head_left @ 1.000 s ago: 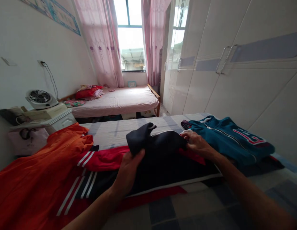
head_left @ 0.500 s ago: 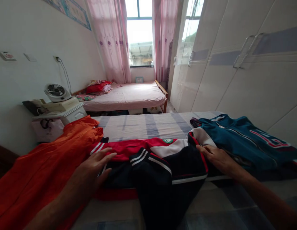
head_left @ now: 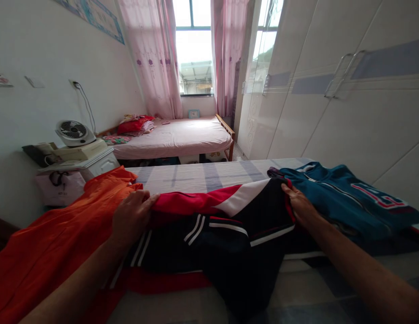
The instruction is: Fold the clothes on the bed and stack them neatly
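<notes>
A black, red and white jacket (head_left: 226, 238) with white stripes lies spread across the plaid bed in front of me. My left hand (head_left: 132, 216) is closed on its red left end, fingers curled over the edge. At the other end, my right hand (head_left: 299, 204) pinches the jacket's red-trimmed edge, thumb and fingers together. Between the hands the upper edge is lifted and stretched. One dark sleeve hangs down toward me. Left of it lies an orange garment (head_left: 67, 229), close beside my left hand. A folded teal zip jacket (head_left: 344, 193) rests just beyond my right hand.
The plaid sheet (head_left: 196, 175) covers the bed under the clothes. Behind it stands a second bed (head_left: 182, 135) with pink bedding. A nightstand (head_left: 101, 164) bearing a fan (head_left: 74, 132) is at the left; a white wardrobe (head_left: 331, 121) lines the right.
My left hand has gone from lying flat on the jacket to gripping its edge. My right hand has raised its end slightly, and the badge on the front has gone out of sight.
</notes>
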A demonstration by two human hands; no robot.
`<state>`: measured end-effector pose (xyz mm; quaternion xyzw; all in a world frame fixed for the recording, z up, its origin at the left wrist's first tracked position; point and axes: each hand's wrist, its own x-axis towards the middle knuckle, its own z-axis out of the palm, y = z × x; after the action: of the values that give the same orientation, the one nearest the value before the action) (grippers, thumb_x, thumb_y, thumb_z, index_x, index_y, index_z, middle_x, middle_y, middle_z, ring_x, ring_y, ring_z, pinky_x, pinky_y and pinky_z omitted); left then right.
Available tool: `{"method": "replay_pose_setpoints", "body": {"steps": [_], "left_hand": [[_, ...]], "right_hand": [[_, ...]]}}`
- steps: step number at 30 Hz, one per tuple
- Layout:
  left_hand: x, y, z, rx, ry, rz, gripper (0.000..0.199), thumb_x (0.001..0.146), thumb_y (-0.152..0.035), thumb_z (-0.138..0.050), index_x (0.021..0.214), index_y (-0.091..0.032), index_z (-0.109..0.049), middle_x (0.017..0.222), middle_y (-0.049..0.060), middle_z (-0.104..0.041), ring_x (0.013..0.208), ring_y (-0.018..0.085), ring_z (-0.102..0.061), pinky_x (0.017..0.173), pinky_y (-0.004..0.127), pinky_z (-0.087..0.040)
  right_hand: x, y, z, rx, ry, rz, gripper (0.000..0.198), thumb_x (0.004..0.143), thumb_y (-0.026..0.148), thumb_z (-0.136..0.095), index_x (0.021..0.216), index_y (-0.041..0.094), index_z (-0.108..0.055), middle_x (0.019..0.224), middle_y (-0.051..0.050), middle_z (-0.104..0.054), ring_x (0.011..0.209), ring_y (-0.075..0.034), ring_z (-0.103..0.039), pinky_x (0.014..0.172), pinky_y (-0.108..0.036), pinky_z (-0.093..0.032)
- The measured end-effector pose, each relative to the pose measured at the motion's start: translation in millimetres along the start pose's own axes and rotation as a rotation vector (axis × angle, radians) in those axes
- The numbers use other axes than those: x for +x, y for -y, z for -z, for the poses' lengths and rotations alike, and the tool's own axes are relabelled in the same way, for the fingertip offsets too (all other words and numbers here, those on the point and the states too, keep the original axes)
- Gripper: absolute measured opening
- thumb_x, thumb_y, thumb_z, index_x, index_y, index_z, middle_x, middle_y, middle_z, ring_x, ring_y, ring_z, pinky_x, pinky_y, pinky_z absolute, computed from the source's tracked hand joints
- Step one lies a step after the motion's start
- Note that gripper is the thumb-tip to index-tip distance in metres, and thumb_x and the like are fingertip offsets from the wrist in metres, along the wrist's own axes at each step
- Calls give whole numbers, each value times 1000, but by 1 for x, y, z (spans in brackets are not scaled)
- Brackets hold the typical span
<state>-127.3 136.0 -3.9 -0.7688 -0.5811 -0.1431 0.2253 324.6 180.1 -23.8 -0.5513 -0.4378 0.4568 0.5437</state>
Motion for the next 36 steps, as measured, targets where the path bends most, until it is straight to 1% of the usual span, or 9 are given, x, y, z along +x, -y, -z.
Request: {"method": "replay_pose_setpoints", "body": {"steps": [5,8,11,17,21,24,28,32,36], "left_hand": [[-16,1,-13,-60,212,-73,42,79,-19,-48,120,-19,-59,105,12,-60,94,26,-56,81,39,-46],[-16,-2,-12,-14,186,-61,41,82,-13,-41,117,-19,-61,96,12,-62,88,27,-57,79,40,-47],[-13,1,-10,13,113,-98,42,84,-14,-39,119,-21,-61,112,15,-61,103,30,-56,87,45,-44],[-12,4,-12,-112,294,-12,44,81,-15,-43,122,-21,-59,124,10,-61,109,27,-59,90,39,-46],[-13,-3,-13,-121,193,-72,44,84,-11,-38,121,-20,-60,130,13,-56,120,30,-50,97,48,-40],[-16,1,-5,-254,336,-147,49,77,-8,-44,119,-24,-61,130,8,-57,122,25,-49,103,43,-38],[-16,8,18,-319,320,-91,43,82,-21,-45,123,-25,-59,137,7,-50,129,23,-42,107,39,-34],[-21,0,11,-185,179,-46,42,89,-37,-41,126,-22,-56,143,12,-42,135,29,-32,109,50,-26],[-37,3,-26,-97,305,36,47,89,-42,-41,132,-25,-50,142,13,-44,134,31,-34,105,53,-29]], "right_hand": [[-1,-2,-1,51,141,-300,37,74,28,-64,110,24,-57,88,-6,-73,82,-25,-70,75,-41,-58],[5,4,-3,62,81,-249,37,75,23,-61,112,23,-56,82,-5,-73,77,-24,-70,72,-41,-59],[8,8,-1,109,-24,-178,39,76,21,-56,115,22,-53,82,-5,-72,76,-24,-70,70,-41,-59],[-8,-13,12,-61,108,-288,35,69,29,-63,103,23,-61,76,-6,-72,69,-25,-69,67,-40,-58],[-5,-30,27,-247,99,-117,31,69,30,-56,99,27,-63,76,-6,-72,70,-26,-69,66,-41,-57],[-9,-26,32,-520,-10,-40,38,69,34,-55,105,23,-61,88,-10,-71,81,-30,-67,75,-46,-54],[-38,10,8,-980,-267,468,55,79,38,-50,130,17,-46,129,-17,-53,119,-36,-49,101,-52,-36],[-54,34,-36,-1098,-28,874,49,89,38,-40,135,23,-42,146,-7,-36,137,-28,-26,112,-45,-21],[-30,-3,-50,-1228,232,704,48,88,44,-44,132,26,-48,147,-5,-36,138,-29,-23,111,-50,-19]]}}
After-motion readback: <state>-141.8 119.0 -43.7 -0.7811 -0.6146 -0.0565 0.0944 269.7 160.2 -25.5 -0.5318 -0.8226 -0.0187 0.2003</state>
